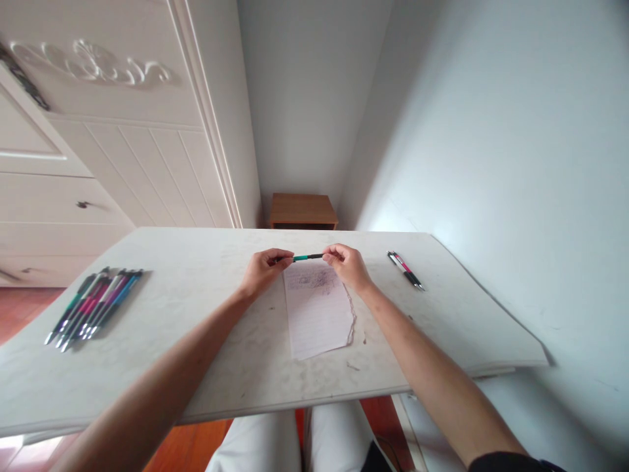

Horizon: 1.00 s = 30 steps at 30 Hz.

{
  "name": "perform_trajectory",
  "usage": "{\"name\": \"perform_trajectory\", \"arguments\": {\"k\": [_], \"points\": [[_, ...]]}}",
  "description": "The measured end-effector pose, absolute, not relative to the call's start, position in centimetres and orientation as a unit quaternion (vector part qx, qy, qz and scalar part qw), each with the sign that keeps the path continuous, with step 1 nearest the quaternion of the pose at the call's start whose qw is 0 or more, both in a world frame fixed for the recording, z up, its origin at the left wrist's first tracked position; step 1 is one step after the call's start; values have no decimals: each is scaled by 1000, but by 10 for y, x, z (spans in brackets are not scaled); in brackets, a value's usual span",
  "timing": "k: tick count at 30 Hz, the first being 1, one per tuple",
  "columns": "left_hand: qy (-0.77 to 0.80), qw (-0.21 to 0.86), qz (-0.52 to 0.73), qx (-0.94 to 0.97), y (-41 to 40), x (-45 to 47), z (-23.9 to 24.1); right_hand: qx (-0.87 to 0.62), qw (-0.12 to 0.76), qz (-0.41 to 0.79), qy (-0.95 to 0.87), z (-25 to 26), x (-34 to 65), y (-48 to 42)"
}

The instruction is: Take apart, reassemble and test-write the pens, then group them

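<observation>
A teal and black pen (303, 257) is held level between my two hands, above the top edge of a sheet of paper. My left hand (265, 267) pinches its left end and my right hand (346, 265) pinches the black right end, so both tips are partly covered by fingers. Beneath lies the lined paper (319, 321), with a torn right edge and dark scribbles near its top. Two pens (405, 270), one with a pink part, lie side by side to the right of my right hand.
At the left of the white table (206, 354) lies a bunch of several coloured pens (93, 307). A wall (515, 164) borders the right side, a white cabinet (147, 151) stands at the back left, and a small brown wooden stand (303, 208) is behind the table.
</observation>
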State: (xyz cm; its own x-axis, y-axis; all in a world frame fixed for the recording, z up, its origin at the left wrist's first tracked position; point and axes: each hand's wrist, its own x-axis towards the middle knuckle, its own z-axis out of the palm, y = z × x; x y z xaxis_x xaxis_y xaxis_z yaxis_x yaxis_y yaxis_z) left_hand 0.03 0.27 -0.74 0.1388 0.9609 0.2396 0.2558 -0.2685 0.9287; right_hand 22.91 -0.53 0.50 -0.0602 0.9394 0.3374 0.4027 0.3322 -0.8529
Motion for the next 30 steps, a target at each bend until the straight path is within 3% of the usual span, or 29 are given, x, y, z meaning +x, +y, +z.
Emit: {"name": "perform_trajectory", "arguments": {"k": [8, 21, 30], "points": [[469, 396, 468, 635, 0, 0, -5, -530, 473, 261, -654, 2, 221, -9], [401, 232, 526, 713, -13, 7, 9, -521, 491, 313, -624, 0, 214, -12], [368, 312, 544, 687, -15, 10, 5, -510, 503, 338, -610, 0, 211, -11]]}}
